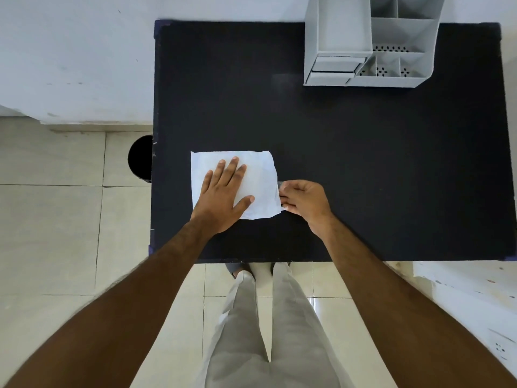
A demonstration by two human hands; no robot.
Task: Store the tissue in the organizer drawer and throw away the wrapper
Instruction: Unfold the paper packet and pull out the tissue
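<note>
The main risk looks to be tearing or crumpling: a flat, square white tissue packet (260, 175) lies on the near left part of a black matte tabletop (363, 163), and a sharp pull at its edge could rip the thin sheet or drag it out of shape. The left hand (223, 194) rests flat on the packet, fingers spread wide, pinning it down. The right hand (303, 200) is curled, fingertips pinched at the packet's right edge; whether it grips a clear wrapper or the tissue itself is too small to tell. The grey plastic desk organizer with small drawers (372, 49) stands well apart at the far right; its drawers look pushed in. A round dark bin (140, 158) sits on the floor just beside the table's left edge.
</note>
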